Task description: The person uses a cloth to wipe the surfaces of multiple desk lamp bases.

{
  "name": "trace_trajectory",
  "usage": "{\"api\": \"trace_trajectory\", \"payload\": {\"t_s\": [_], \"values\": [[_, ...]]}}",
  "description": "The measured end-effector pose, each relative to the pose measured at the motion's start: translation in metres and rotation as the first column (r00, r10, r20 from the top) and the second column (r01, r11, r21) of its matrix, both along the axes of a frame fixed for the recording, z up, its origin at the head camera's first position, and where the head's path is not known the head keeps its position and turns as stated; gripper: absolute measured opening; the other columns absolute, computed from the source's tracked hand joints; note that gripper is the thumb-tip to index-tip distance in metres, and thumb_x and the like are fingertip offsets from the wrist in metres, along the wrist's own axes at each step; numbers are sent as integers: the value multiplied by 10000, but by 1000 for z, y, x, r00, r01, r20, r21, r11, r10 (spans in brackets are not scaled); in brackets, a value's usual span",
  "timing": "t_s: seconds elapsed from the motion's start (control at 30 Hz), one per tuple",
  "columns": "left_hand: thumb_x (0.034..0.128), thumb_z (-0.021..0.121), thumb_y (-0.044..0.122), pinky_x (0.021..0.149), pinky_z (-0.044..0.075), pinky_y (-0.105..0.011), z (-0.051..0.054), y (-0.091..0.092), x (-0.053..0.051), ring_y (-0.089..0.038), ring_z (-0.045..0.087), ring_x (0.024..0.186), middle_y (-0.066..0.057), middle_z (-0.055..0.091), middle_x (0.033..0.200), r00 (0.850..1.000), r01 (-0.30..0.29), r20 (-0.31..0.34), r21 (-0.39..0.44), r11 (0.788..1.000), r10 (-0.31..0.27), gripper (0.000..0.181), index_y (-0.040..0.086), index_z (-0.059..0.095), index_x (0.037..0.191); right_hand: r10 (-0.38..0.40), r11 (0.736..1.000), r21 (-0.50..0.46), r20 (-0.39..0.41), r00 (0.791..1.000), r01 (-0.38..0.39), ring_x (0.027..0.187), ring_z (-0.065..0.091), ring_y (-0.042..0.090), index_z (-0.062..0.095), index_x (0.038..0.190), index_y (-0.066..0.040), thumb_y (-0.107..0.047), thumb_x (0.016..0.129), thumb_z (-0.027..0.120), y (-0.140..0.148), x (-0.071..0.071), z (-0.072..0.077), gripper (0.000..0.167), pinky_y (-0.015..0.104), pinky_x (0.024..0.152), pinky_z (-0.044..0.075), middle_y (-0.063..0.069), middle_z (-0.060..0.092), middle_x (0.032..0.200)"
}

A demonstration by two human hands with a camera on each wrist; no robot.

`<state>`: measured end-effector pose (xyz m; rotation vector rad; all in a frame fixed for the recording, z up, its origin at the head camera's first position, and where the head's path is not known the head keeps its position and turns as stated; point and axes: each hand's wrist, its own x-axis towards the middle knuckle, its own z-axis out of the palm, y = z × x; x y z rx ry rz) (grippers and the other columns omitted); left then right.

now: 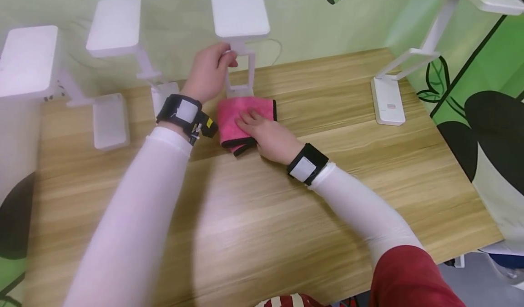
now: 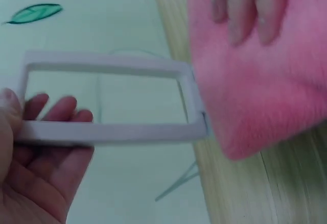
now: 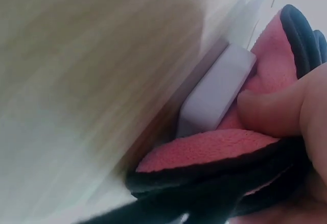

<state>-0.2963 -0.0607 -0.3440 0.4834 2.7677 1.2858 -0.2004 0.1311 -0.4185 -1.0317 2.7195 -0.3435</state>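
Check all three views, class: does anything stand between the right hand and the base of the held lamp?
Yes: the folded pink cloth lies between the right hand and the lamp base. Nothing visible separates the left hand from the lamp frame, which it grips.

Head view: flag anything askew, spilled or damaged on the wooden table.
Nothing stands out: no spill or visible damage. The pink cloth drapes over the base of one desk lamp, but the right hand holds it there while the left hand grips that lamp's frame, so it looks deliberate.
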Motion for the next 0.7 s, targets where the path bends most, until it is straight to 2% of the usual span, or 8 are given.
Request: {"api": "trace_trajectory", "payload": {"t_s": [0.07, 0.13, 0.27, 0.37, 0.47, 0.6, 0.7], "values": [[1170, 432, 212, 980, 478, -369, -1, -2, -2, -265, 637, 1134, -154, 714, 1151, 1000, 1, 10, -13, 1000, 0, 316, 0, 646, 1269, 12, 1000, 7, 3, 1000, -12, 1571, 303, 402, 432, 1615, -32, 133, 928, 508, -1, -2, 2, 710, 455, 1231, 349, 207, 349, 1685], [1172, 421, 201, 984, 481, -374, -2, -4, -3, -274, 647, 1148, -145, 718, 1131, 1000, 5, 13, -34, 999, -4, 317, 11, 656, 1268, 14, 1000, 20, 9, 1000, -14, 1558, 337, 396, 454, 1607, -42, 123, 930, 515, -3, -5, 4, 700, 459, 1212, 384, 202, 364, 1681], [1172, 413, 193, 933, 476, -376, -3, -6, -5, -273, 653, 1112, -141, 725, 1100, 1000, 15, -4, -58, 998, -16, 323, 10, 670, 1243, 0, 999, 40, 20, 1000, -1, 1497, 441, 386, 491, 1593, -64, 106, 939, 551, -9, -13, 9, 679, 472, 1158, 453, 196, 399, 1665], [1170, 413, 177, 903, 464, -383, -4, -6, -5, -280, 644, 1073, -156, 727, 1080, 1000, 17, -23, -56, 998, -18, 320, -4, 673, 1215, -8, 999, 37, -6, 1000, 8, 1417, 536, 382, 461, 1609, -49, 95, 949, 589, -14, -21, 8, 688, 461, 1103, 502, 205, 403, 1664], [1169, 413, 167, 880, 459, -370, -5, -5, -6, -276, 635, 1036, -152, 728, 1063, 999, 8, -41, -69, 998, -11, 307, -4, 667, 1196, -23, 999, 37, -59, 998, 25, 1458, 490, 384, 362, 1644, -2, 102, 955, 605, -16, -27, 3, 738, 446, 1095, 508, 240, 342, 1687], [1168, 417, 172, 832, 457, -344, -7, -2, -7, -270, 620, 986, -148, 726, 1062, 999, 3, -38, -81, 997, -6, 295, 3, 657, 1198, -72, 996, 36, -85, 994, 75, 1564, 331, 371, 277, 1661, 29, 126, 948, 608, -13, -31, -3, 792, 431, 1137, 472, 256, 267, 1713], [1168, 418, 177, 827, 462, -339, -6, -1, -8, -271, 612, 966, -147, 716, 1066, 1000, 1, -22, -83, 997, -3, 287, 6, 644, 1213, -97, 994, 34, -96, 991, 101, 1537, 383, 365, 313, 1650, 25, 105, 977, 589, -9, -27, -3, 732, 431, 1106, 501, 245, 297, 1705]]}}
